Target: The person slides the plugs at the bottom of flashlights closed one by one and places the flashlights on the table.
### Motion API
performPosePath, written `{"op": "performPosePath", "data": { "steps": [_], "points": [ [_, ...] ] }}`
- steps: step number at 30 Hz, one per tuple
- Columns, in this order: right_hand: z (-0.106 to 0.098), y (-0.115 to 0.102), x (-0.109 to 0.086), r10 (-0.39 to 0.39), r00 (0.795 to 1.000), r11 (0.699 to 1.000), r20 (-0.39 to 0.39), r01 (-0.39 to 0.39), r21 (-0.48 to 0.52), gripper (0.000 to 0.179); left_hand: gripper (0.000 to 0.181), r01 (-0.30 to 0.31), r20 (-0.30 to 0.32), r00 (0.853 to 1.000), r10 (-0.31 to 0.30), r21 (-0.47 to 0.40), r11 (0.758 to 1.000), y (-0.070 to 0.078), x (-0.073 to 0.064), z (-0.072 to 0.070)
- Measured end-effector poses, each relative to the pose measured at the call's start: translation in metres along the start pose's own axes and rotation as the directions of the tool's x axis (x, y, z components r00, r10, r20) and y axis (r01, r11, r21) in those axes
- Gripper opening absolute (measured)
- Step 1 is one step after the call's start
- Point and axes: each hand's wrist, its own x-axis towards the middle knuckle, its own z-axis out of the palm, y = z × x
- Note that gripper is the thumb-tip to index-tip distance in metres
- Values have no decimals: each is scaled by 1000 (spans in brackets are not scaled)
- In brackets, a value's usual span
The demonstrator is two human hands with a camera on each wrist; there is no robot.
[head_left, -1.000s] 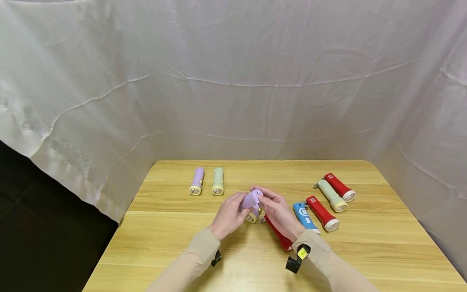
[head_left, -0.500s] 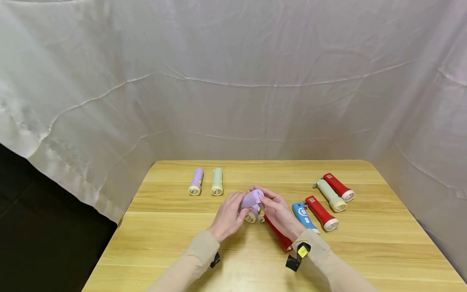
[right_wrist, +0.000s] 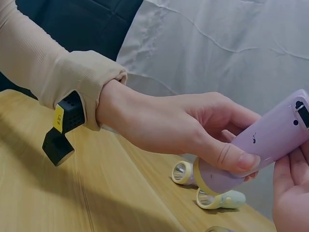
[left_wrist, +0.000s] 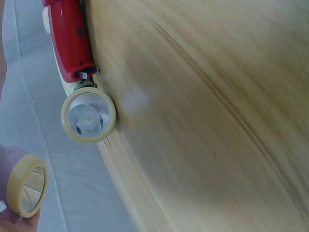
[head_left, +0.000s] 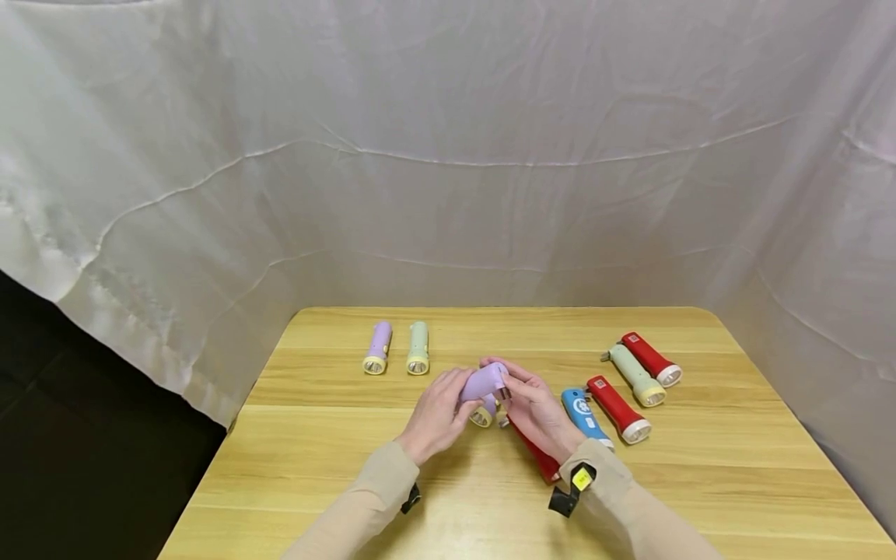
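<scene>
A purple flashlight (head_left: 483,383) is held up over the table between both hands. My left hand (head_left: 437,414) grips it near its yellow-rimmed head, thumb along the side, as the right wrist view shows. At its tail end my right hand (head_left: 535,406) pinches with thumb and fingers, where a small metallic part (right_wrist: 303,113) shows in a dark slot. Below the hands lies a second purple flashlight (head_left: 484,412), its lens toward me and its body partly covered. A red flashlight (head_left: 535,451) lies partly hidden under the right hand.
A purple flashlight (head_left: 378,348) and a green flashlight (head_left: 418,348) lie side by side at the back left. To the right are a blue flashlight (head_left: 584,416), a red flashlight (head_left: 619,410), a green one (head_left: 637,375) and another red one (head_left: 651,358). Grey cloth (head_left: 490,210) hangs behind the wooden table.
A dark metallic part now shows at the held flashlight's tail, beside the right fingers, which have shifted slightly away from the end. The left hand and the flashlights on the table stay put.
</scene>
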Motion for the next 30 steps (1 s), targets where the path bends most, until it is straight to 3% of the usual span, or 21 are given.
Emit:
{"op": "performPosePath", "data": {
  "steps": [13, 21, 30],
  "points": [
    [-2, 0, -1, 23, 1000, 998, -2, -23, 61, 30, 45, 16, 41, 999, -17, 26, 1000, 2, 0, -2],
    [-1, -1, 1, 29, 999, 999, -28, -28, 39, 29, 45, 32, 65, 997, -34, 32, 999, 4, 1, -1],
    [1, -2, 2, 42, 993, 999, -114, -40, 16, 29, 43, 4, 63, 998, -9, 75, 997, 6, 2, -1]
  ]
}}
